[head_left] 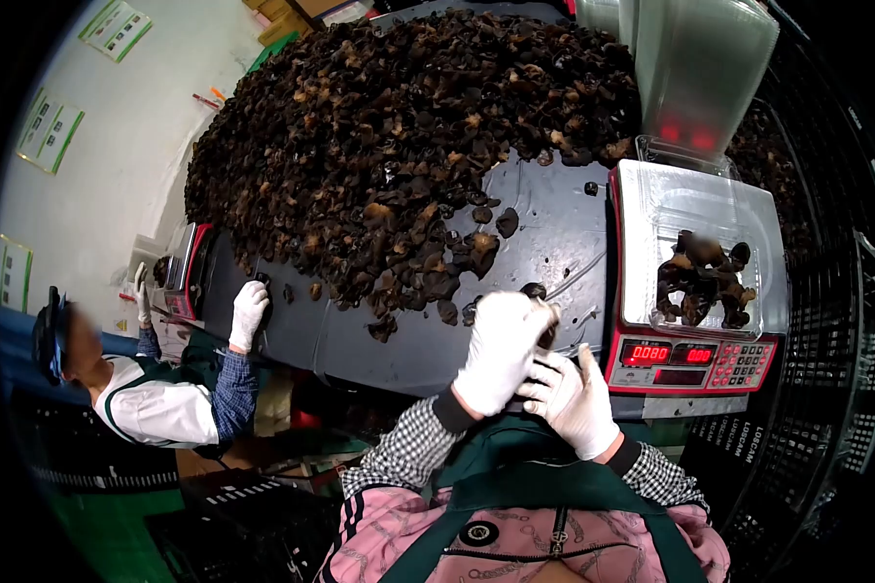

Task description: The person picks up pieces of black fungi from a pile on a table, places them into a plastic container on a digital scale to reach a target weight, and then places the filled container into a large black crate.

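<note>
My left hand (501, 352), in a white glove, is closed around a dark wood ear mushroom (547, 335), which shows partly beside its fingers. Close below it, my right hand (572, 400), also gloved in white, has its thumb apart from its bent fingers; the fingertips are near the mushroom, and whether they touch it I cannot tell. Beyond both hands spreads a big pile of wood ear mushrooms (360, 165). On the right, a red and white scale (695, 364) reads 0.080 and bears a clear plastic tray (651, 228) with several mushrooms in it.
Stacked clear plastic trays (705, 73) stand behind the scale. A co-worker (160, 398) in white gloves is at the left, near another scale (190, 272). Black crates (826, 360) line the right side. Loose mushrooms lie on the grey table (379, 355).
</note>
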Demonstrator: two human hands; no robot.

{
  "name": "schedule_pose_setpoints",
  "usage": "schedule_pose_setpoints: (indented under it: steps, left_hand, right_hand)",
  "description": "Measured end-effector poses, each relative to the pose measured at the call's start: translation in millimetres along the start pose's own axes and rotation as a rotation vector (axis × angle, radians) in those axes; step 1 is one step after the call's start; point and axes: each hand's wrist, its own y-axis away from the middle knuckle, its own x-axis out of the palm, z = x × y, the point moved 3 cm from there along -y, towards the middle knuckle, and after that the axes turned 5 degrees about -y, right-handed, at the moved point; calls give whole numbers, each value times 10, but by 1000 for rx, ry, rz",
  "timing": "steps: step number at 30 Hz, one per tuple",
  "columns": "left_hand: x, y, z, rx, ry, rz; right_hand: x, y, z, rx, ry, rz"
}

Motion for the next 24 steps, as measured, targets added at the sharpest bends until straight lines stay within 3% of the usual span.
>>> schedule_pose_setpoints:
  steps: [3,5,7,9,13,16,17,19,21,24]
  left_hand:
    - [-43,203,-236,49,123,209]
    - [-85,240,-185,-10,261,139]
    - [-184,136,134,-84,96,129]
    - [-163,21,551,-186,-89,-50]
    - [134,-113,1095,-349,-336,70]
    - [275,-51,1251,-315,-328,76]
    - [268,-13,1286,-309,-258,12]
    - [99,6,1164,-496,189,-139]
    - [-83,6,977,-839,676,-75]
    - [-93,157,870,-949,1123,-18]
  right_hand:
    - [232,-23,4,-80,-42,-106]
    - [104,-41,13,-85,-101,-68]
    - [89,-28,34,-4,130,-88]
    - [43,12,-4,10,138,-168]
    - [-40,64,-46,4,219,-134]
    - [-1,111,-37,12,253,-148]
    - [13,120,-33,18,262,-161]
    - [-8,145,-23,19,298,-102]
    - [130,181,0,13,361,-61]
    - [184,159,33,39,369,-9]
